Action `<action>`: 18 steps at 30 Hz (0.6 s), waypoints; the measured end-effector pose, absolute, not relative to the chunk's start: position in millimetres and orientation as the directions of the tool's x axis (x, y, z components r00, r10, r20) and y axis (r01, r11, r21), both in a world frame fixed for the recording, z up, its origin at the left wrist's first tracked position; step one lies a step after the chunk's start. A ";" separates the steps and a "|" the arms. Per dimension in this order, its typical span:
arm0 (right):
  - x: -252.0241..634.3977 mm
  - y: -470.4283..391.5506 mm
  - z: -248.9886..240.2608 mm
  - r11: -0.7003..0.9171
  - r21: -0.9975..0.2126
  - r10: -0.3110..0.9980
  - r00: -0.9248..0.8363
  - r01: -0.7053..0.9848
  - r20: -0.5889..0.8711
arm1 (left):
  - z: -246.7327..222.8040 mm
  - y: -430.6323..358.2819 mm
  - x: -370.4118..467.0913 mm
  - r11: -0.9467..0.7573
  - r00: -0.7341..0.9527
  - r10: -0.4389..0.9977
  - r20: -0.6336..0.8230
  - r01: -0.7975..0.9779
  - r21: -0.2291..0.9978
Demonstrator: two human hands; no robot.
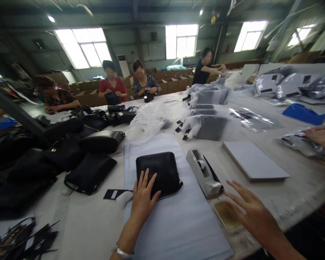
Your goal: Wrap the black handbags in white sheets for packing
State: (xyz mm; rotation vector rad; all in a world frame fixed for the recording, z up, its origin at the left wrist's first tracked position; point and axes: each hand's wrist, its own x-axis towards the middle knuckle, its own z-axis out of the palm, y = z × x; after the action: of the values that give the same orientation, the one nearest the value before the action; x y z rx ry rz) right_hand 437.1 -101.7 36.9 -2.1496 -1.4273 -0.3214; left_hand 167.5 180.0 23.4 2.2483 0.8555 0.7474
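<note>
A black handbag (165,169) lies flat on a stack of white paper sheets (176,220). My left hand (144,195) rests on its near left part with the fingers spread. From the bag's left side a black tag (113,194) and a white wrapped piece (124,197) stick out onto the table. My right hand (249,209) is open and holds nothing, just right of a grey tape dispenser (204,173). Partly beneath that hand is a small shallow dish (227,215) with something yellowish in it.
Black bags (89,173) are heaped at the left, with black tags (29,238) nearer. Wrapped bags (211,126) stand behind the dispenser. A white board stack (254,160) lies at right; beyond it, another person's hand (322,137) touches clear plastic. Several people work across the table.
</note>
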 end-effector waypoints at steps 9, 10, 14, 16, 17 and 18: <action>454.3 115.1 112.4 -0.067 -0.588 0.903 0.299 0.806 0.308 | 16.1 181.5 166.0 -0.656 0.662 0.708 0.245 0.489 0.575; 459.4 145.6 107.4 -0.075 -0.516 0.937 0.238 0.853 0.256 | 14.6 181.7 166.0 -0.667 0.668 0.703 0.242 0.504 0.549; 480.3 249.3 72.3 -0.212 -0.337 0.959 0.263 0.917 0.110 | 8.3 183.3 165.7 -0.701 0.684 0.687 0.246 0.534 0.474; 489.1 283.0 51.9 -0.283 -0.297 0.942 0.322 0.912 0.092 | 4.6 185.4 164.6 -0.722 0.699 0.669 0.252 0.531 0.444; 492.7 294.9 42.1 -0.315 -0.276 0.933 0.350 0.908 0.088 | 2.4 186.9 163.8 -0.732 0.709 0.659 0.252 0.527 0.431; 495.6 303.8 32.7 -0.344 -0.257 0.922 0.376 0.903 0.088 | 0.1 188.7 162.9 -0.741 0.719 0.649 0.250 0.522 0.421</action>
State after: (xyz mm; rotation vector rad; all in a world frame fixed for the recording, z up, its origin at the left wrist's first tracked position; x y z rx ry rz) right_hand 495.6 303.8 32.7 -2.3770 -1.6172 0.1054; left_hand 162.9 188.7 0.1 2.6039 0.9151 0.5541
